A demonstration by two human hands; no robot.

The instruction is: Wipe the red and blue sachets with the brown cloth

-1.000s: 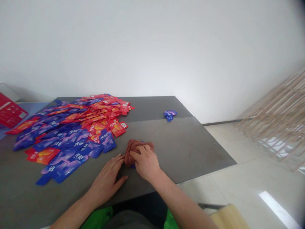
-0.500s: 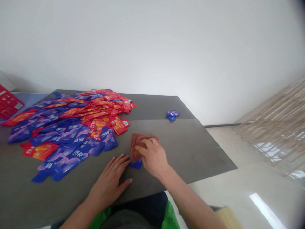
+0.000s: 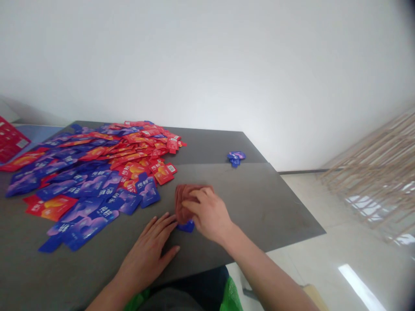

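Observation:
My right hand [image 3: 209,211] is closed on a folded reddish-brown cloth [image 3: 183,198], which lies over a blue packet [image 3: 187,226]. Only the packet's lower edge shows under the cloth. My left hand [image 3: 151,246] rests palm down on the grey table, fingers stretched out, its fingertips at the left edge of the cloth and packet. To the left spreads a large heap of red and blue packets [image 3: 129,149]. At the heap's near side lies a loose blue packet [image 3: 147,191].
A small group of blue packets [image 3: 235,158] lies on the far right of the table [image 3: 259,207]. A red printed box [image 3: 11,140] stands at the far left. A white wall rises behind the table. Right of it, thin wooden sticks [image 3: 376,172] lean over the tiled floor.
The right hand and cloth have shifted slightly toward me and a little left over the blue packet. My left hand has stayed nearly in place. The view has tilted slightly.

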